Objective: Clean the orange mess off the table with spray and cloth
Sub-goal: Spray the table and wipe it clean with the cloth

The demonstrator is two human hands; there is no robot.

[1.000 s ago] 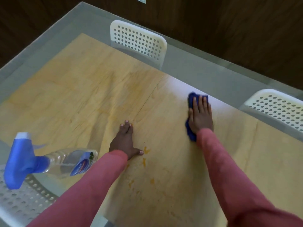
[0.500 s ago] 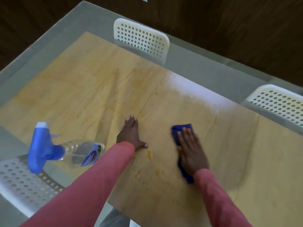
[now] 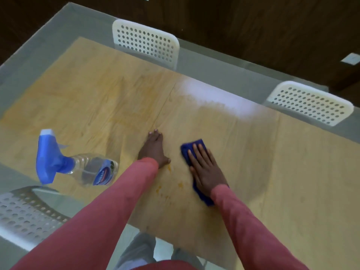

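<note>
A blue cloth lies flat on the wooden table top, and my right hand presses on it with straight fingers. Small orange spots dot the wood just left of the cloth, between my two arms. My left hand rests flat on the table, fingers straight, thumb beside an orange spot. A clear spray bottle with a blue trigger head stands at the left, apart from both hands.
The table has a glass border around the wood. Two white perforated chair backs stand at the far side, one in the middle and one at the right. A third chair shows through the glass at the near left.
My right hand has drawn the blue cloth back from the far edge toward me and leftward, close to the orange spots. My left hand has stayed planted.
</note>
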